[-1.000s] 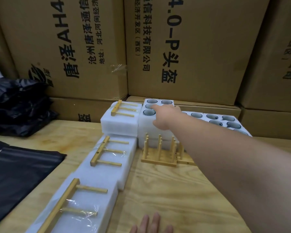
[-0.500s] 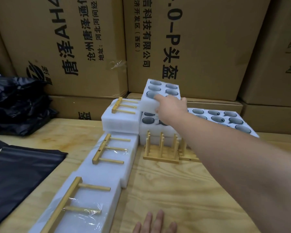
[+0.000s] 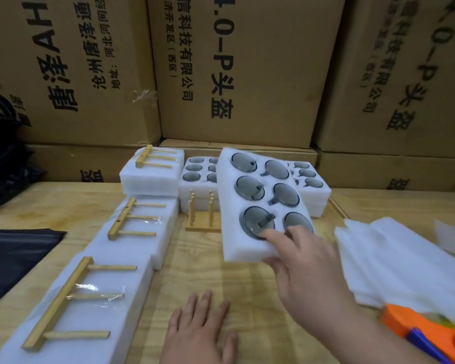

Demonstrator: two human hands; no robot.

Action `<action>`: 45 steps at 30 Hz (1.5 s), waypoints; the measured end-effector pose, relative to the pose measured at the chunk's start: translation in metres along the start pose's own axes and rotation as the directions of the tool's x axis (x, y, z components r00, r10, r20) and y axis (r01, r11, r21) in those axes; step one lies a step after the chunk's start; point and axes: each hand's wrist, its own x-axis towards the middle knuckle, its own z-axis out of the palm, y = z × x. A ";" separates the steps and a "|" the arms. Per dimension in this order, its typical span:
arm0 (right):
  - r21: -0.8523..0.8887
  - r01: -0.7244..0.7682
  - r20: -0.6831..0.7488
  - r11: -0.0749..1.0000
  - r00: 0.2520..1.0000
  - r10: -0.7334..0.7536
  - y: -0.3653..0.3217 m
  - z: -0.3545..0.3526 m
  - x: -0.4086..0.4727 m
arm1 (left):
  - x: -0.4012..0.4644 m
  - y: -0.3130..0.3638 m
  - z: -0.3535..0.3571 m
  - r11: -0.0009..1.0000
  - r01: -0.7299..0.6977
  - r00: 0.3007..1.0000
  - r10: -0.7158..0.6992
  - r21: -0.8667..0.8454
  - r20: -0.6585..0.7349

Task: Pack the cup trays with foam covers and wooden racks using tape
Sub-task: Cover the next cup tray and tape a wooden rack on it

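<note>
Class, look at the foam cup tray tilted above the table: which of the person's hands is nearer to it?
The right hand is nearer: it grips the near end of the cup tray. The left hand lies flat on the table, below and apart from the tray.

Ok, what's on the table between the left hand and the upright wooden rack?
Head view: only bare wooden tabletop between the left hand and the upright wooden rack.

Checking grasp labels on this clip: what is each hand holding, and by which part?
The right hand grips the foam cup tray by its near short end, fingers on top, tray tilted above the table. The left hand holds nothing, lying flat on the table.
</note>
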 end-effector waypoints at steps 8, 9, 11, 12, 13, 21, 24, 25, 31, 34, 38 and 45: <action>-0.144 0.008 0.171 0.989 0.985 0.017 0.018 0.022 -0.089 | -0.003 -0.008 -0.001 0.997 0.068 0.997 -0.067 -0.025 0.048; -0.128 0.044 0.201 0.991 0.979 -0.017 0.022 0.024 -0.096 | -0.006 -0.008 -0.002 0.997 0.067 0.997 -0.065 -0.033 0.044; -0.029 0.042 0.240 0.999 0.970 -0.033 0.029 0.028 -0.112 | -0.008 -0.009 -0.002 0.997 0.054 0.998 -0.052 -0.050 0.044; 0.048 -0.034 0.241 0.998 0.970 0.022 0.032 0.031 -0.118 | -0.008 -0.009 -0.001 0.997 0.047 0.998 -0.045 -0.059 0.043; 0.123 -0.156 0.229 0.980 0.965 0.125 0.035 0.032 -0.123 | -0.008 -0.008 0.000 0.997 0.045 0.998 -0.043 -0.055 0.038; 0.332 -0.535 0.311 0.777 0.840 0.445 0.047 0.041 -0.119 | -0.009 -0.009 0.005 0.997 0.058 0.998 -0.058 -0.043 0.021; 0.359 -0.576 0.313 0.734 0.815 0.487 0.047 0.039 -0.117 | -0.009 -0.009 0.006 0.998 0.050 0.999 -0.050 -0.033 0.008; 0.379 -0.592 0.317 0.711 0.805 0.502 0.047 0.039 -0.116 | -0.010 -0.009 0.006 0.998 0.045 0.999 -0.045 -0.034 0.011; 0.419 -0.641 0.341 0.643 0.767 0.543 0.047 0.038 -0.116 | -0.014 -0.007 0.006 1.000 0.017 0.999 -0.016 -0.023 0.032; 0.403 -0.654 0.348 0.640 0.756 0.554 0.048 0.037 -0.116 | -0.010 -0.007 0.007 1.000 0.024 1.000 -0.024 0.001 0.019; 0.417 -0.668 0.361 0.617 0.744 0.562 0.048 0.037 -0.114 | -0.008 -0.008 0.009 0.998 0.054 0.999 -0.054 -0.030 -0.005; 0.440 -0.515 0.292 0.735 0.857 0.425 0.047 0.016 -0.106 | -0.006 -0.013 0.013 0.999 0.040 0.999 -0.040 -0.026 -0.007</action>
